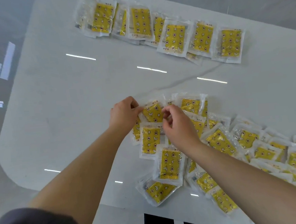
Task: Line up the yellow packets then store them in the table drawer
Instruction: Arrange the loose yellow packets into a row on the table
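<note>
A yellow packet (152, 113) is pinched at its left edge by the left hand (124, 114) mid-counter (64, 100). The right hand (179, 127) is curled at its right edge, and whether it grips cannot be told. A row of packets (173, 34) is laid at 12 o'clock and a loose heap (234, 149) at 4 o'clock.

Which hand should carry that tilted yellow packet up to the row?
Probably the left hand: it pinches the edge of the tilted packet. The right hand curls beside it over the pile; grip unclear.

Bare left forearm (88, 165) and bare right forearm (244, 171) stretched forward side by side, left hand (124, 113) pinching a corner of a yellow star-printed plastic packet (152, 113), right hand (178, 127), fingers curled, pinching its opposite edge
</note>
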